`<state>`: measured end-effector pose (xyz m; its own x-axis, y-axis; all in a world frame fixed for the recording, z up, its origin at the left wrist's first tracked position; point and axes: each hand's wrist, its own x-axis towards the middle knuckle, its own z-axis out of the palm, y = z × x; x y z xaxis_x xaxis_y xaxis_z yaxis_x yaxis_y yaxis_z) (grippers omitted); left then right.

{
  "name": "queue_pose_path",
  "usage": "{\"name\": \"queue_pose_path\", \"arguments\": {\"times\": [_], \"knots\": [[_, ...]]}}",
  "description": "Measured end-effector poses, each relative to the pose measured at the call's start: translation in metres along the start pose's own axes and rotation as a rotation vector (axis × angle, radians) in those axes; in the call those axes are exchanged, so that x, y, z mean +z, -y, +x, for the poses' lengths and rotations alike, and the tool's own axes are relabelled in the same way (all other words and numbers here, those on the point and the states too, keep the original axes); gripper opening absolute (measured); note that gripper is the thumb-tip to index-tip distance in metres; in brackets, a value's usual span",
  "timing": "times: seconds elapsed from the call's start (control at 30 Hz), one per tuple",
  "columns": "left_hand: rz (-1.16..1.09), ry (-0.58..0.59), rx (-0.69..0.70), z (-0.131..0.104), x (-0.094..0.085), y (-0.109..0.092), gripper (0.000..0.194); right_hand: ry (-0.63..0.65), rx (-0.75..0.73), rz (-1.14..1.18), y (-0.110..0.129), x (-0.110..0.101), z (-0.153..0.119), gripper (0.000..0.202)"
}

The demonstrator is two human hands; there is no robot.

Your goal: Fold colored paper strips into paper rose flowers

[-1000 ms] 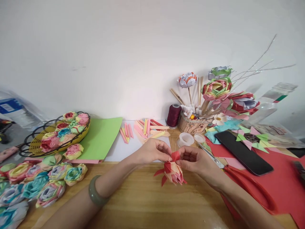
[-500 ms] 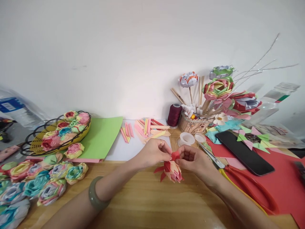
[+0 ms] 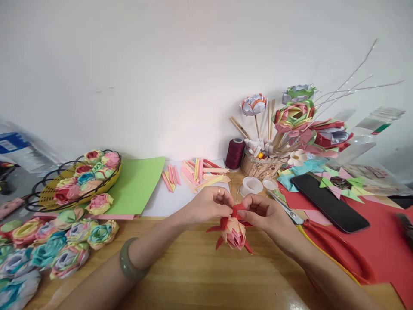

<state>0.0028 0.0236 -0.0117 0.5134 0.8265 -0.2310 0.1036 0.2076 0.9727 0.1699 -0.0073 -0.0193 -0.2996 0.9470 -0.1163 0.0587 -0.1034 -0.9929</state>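
Between both hands, just above the wooden table, is a folded paper flower [image 3: 235,234] with a pale pink and peach middle and red outer petals that stick out to the sides. My left hand [image 3: 215,204] pinches the flower's red upper edge from the left, fingers curled. On the other side my right hand [image 3: 260,211] grips a red petal at the top between thumb and index finger. The fingertips of both hands nearly meet there, and they hide part of the red paper.
Folded paper strips [image 3: 200,173] lie on white paper beyond my hands. A yellow basket [image 3: 48,193] and several paper flowers fill the left. At right are scissors [image 3: 338,252], a black phone [image 3: 329,202], a tape roll [image 3: 252,186], a thread spool [image 3: 235,154] and a holder [image 3: 261,167] with flowers.
The flower has tilted, so its pink middle faces me more and red petals show on both sides. Both hands keep their hold at its top, the right one shifted slightly.
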Motion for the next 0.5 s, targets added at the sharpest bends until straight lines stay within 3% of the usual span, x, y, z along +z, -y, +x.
{"name": "queue_pose_path", "arguments": {"times": [0.13, 0.3, 0.5], "knots": [[-0.087, 0.027, 0.003, 0.001, -0.002, 0.003, 0.012, -0.014, -0.038, -0.021, 0.000, -0.001, -0.001, 0.022], [0.012, -0.007, 0.087, 0.004, -0.004, 0.008, 0.012, -0.038, -0.149, -0.127, -0.009, 0.000, 0.000, 0.018], [0.244, -0.131, 0.234, 0.002, 0.000, 0.010, 0.003, -0.177, -0.380, -0.493, -0.018, 0.000, -0.002, 0.010]]}}
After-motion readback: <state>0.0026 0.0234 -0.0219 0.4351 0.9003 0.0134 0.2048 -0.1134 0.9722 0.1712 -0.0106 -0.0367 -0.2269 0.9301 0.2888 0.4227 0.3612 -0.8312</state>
